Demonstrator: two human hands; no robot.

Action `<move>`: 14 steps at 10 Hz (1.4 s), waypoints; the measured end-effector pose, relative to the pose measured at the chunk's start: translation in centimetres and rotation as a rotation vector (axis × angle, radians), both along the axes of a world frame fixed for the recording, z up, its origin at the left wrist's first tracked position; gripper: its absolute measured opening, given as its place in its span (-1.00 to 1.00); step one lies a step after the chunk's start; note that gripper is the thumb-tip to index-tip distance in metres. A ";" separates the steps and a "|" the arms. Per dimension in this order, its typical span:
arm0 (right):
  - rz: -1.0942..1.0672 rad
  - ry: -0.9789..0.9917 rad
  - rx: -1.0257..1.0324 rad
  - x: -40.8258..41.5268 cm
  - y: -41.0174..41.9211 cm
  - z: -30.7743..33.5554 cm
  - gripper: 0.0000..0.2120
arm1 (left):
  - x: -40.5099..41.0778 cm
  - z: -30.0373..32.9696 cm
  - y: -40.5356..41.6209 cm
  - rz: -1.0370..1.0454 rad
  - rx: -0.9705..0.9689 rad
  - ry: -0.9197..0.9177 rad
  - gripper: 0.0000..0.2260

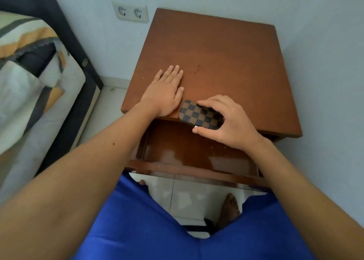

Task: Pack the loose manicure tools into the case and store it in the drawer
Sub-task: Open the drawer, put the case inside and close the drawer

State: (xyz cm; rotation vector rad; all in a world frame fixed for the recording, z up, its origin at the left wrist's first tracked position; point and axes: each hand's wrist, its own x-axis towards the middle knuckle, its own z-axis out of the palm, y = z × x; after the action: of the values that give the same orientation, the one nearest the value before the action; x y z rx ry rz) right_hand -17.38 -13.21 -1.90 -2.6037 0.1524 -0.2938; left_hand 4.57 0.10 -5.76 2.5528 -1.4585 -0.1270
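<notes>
A closed case (195, 112) with a brown and black checker pattern is in my right hand (226, 121), gripped between thumb and fingers at the front edge of the nightstand top, half over the drawer. The wooden drawer (177, 151) below is pulled open and its glossy bottom shows nothing inside. My left hand (167, 90) lies flat, palm down, on the brown nightstand top (226, 62) just left of the case. No loose manicure tools are visible.
A bed with a patterned cover (29, 72) and dark frame stands to the left. A double wall socket (130, 12) is on the pale wall behind. My blue-clad legs and a bare foot (229, 208) are below the drawer on white floor tiles.
</notes>
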 end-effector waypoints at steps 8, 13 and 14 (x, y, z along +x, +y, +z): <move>0.128 0.618 -0.213 2.0 1.4 -9.9 -0.19 | -0.7 0.8 -0.2 0.023 0.024 -0.013 -0.44; 0.116 0.284 -0.247 -8.4 2.6 -2.5 0.17 | -1.0 0.8 -0.1 0.028 0.017 -0.008 -0.44; 0.075 0.264 -0.346 -7.7 2.6 -2.3 0.27 | -1.0 0.9 -0.1 0.028 0.016 -0.011 -0.44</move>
State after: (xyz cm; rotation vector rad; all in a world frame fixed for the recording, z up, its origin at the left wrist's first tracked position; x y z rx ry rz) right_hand -25.09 -10.60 -4.17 -2.9761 0.1013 0.0598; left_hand 3.57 0.05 -4.88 2.5890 -1.4311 -0.1209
